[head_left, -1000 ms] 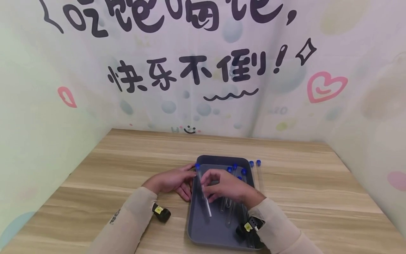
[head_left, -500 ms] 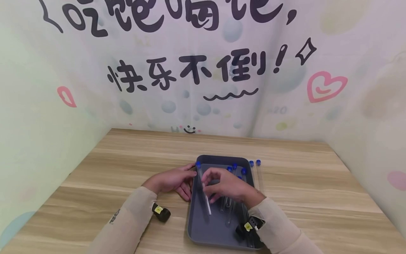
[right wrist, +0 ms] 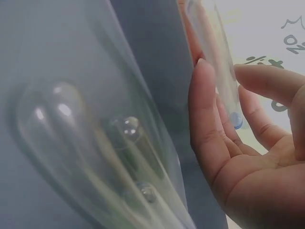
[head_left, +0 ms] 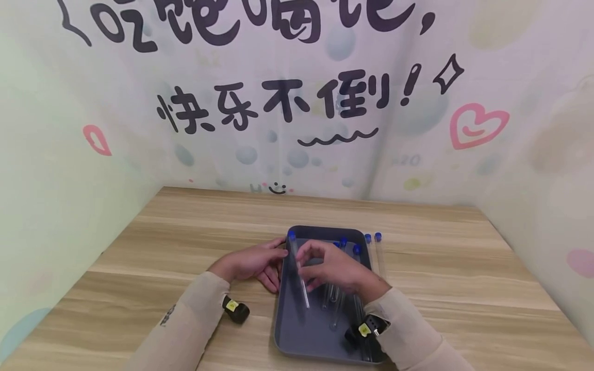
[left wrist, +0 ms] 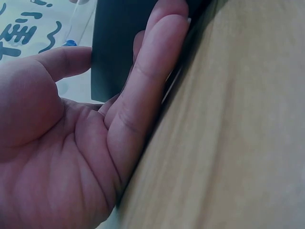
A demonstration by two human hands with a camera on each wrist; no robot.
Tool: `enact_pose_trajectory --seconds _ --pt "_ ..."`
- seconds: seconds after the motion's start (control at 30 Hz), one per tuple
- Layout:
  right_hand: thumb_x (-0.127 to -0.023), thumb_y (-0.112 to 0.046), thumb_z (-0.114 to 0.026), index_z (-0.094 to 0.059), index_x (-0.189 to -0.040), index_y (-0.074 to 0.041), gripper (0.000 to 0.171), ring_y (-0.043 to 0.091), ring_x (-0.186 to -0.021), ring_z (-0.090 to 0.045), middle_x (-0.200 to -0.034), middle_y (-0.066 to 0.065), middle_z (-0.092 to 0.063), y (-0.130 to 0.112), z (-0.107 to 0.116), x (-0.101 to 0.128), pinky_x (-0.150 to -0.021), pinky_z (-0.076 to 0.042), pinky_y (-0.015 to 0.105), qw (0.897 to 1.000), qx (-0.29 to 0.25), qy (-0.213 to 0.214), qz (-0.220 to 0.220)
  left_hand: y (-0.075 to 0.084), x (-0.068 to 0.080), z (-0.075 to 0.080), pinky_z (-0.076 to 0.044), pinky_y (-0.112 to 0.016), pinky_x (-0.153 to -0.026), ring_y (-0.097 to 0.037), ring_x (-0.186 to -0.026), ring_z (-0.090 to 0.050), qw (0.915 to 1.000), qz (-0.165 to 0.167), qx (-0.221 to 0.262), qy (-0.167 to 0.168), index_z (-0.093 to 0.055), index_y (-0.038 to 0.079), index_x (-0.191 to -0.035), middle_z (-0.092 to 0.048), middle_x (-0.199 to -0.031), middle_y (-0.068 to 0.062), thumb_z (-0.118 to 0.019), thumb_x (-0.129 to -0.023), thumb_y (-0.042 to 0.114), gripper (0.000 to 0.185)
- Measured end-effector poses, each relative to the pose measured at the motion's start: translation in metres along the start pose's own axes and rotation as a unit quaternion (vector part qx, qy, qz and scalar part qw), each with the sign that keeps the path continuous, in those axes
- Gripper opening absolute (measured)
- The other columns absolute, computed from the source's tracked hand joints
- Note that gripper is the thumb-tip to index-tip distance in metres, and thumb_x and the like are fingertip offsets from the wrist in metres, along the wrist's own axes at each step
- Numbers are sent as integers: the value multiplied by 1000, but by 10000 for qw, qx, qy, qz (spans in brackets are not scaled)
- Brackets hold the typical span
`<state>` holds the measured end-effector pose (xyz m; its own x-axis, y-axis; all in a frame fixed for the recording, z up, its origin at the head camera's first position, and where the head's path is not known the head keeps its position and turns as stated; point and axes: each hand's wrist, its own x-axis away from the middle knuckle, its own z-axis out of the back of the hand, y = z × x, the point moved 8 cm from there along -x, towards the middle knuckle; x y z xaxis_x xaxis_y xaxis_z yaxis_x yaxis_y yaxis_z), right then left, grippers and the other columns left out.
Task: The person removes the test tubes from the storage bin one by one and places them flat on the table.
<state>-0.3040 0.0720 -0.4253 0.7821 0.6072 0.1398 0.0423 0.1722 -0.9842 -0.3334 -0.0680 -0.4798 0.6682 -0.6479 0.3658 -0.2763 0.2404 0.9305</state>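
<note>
My right hand (head_left: 331, 268) pinches a clear test tube (head_left: 294, 249) with a blue cap between thumb and fingertips. The tube stands tilted over the left part of the dark grey tray (head_left: 297, 340), cap end away from me. In the right wrist view, the held test tube (right wrist: 220, 57) shows its blue end downward between the fingers. My left hand (head_left: 257, 265) grips the tray's left wall, thumb at the rim and fingers along the outside near the table. The left wrist view shows this wall (left wrist: 112, 57) between thumb and fingers.
Several blue-capped test tubes (head_left: 335, 322) lie in the tray's right half, partly hidden by my right hand and sleeve. Two more tubes (head_left: 378, 252) lie on the wooden table (head_left: 445, 278) just right of the tray. A printed cloth (head_left: 278, 154) hangs behind the table.
The held test tube has shifted slightly up and away from me, its cap now farther inside the tray's rim. The left hand and tray have not visibly moved.
</note>
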Motion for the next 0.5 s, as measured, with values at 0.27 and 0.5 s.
enact_pose_trajectory --seconds 0.27,0.5 --pt "-92 -2 -66 -53 -119 6 31 22 -83 -65 -107 12 -56 -6 1 1 -70 -64 41 10000 34 56 40 0 1 0 -65 -43 -69 -22 -68 -72 10000 20 -27 17 -4 28 -162 -67 -90 -16 -43 -106 33 68" --pt "-92 -2 -66 -54 -119 4 30 22 -83 -65 -108 12 -55 -12 -2 4 -71 -64 42 9998 135 -70 132 0 1 0 -65 -42 -69 -22 -67 -72 10000 37 -20 14 -4 28 -162 -68 -90 -16 -43 -107 32 68"
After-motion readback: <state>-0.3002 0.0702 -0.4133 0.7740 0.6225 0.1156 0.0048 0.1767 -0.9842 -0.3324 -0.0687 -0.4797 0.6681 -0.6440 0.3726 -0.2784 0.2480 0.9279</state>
